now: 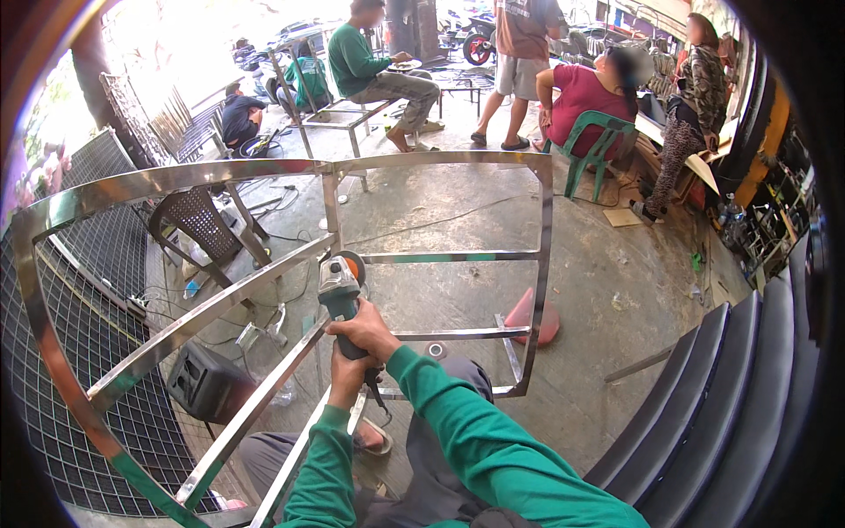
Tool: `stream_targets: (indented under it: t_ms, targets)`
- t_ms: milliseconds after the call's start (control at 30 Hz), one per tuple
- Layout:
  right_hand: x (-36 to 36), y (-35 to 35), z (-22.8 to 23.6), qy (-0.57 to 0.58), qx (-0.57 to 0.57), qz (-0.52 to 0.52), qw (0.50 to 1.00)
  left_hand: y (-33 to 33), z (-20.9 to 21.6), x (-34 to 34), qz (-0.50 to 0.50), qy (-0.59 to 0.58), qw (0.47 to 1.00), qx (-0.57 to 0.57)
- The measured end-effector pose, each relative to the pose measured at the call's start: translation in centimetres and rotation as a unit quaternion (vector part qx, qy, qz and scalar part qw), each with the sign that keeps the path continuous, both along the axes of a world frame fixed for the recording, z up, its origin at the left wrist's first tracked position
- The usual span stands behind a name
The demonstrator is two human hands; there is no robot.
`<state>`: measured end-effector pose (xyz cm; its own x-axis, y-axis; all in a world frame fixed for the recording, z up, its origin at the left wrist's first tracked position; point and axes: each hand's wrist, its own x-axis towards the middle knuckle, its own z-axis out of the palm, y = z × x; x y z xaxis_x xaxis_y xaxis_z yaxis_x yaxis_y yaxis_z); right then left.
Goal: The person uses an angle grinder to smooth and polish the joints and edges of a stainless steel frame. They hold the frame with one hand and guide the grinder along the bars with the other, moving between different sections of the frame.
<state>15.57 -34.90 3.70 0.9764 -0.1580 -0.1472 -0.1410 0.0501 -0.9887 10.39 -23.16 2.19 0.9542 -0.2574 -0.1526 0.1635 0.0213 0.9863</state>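
Note:
Both my hands are closed round an angle grinder point(338, 286) with a silver head and a dark body. My right hand point(370, 329) wraps its body from the right, and my left hand point(346, 377) grips the rear end just below. An orange-brown disc point(356, 266) shows at the grinder's head, close to the upright bar of a shiny metal frame point(440, 160). Whether the disc touches the metal, I cannot tell. The frame has several crossbars and stands in front of me, reaching down to my legs. From the grinder's rear a dark cord point(380, 400) hangs down.
A black speaker-like box point(208, 383) and a brown plastic chair point(198, 224) stand left, beside dark wire mesh point(97, 370). Beyond the frame lies a red cone-shaped thing point(539, 319). Black slatted seating point(695, 378) fills the right. Several people sit or stand farther off, one on a green chair point(591, 150).

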Motion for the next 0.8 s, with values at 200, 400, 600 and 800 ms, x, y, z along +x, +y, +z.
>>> stream_targets:
  t_ms: [200,400,600,800]
  targets:
    - [0.1,0.2,0.1,0.003,-0.016,0.001,1.0,0.1,0.0,0.4,0.01,0.013,1.0,-0.022]
    - [-0.8,1.1,0.5,0.001,0.028,-0.005,1.0,1.0,0.6,-0.6,-0.017,0.014,1.0,-0.008]
    - [-0.7,1.3,0.3,0.006,0.005,0.005,1.0,1.3,0.9,-0.3,0.005,0.004,1.0,-0.009]
    - [-0.6,1.2,0.6,0.005,0.034,0.003,0.999,1.1,1.4,-0.4,0.021,-0.017,1.0,0.016]
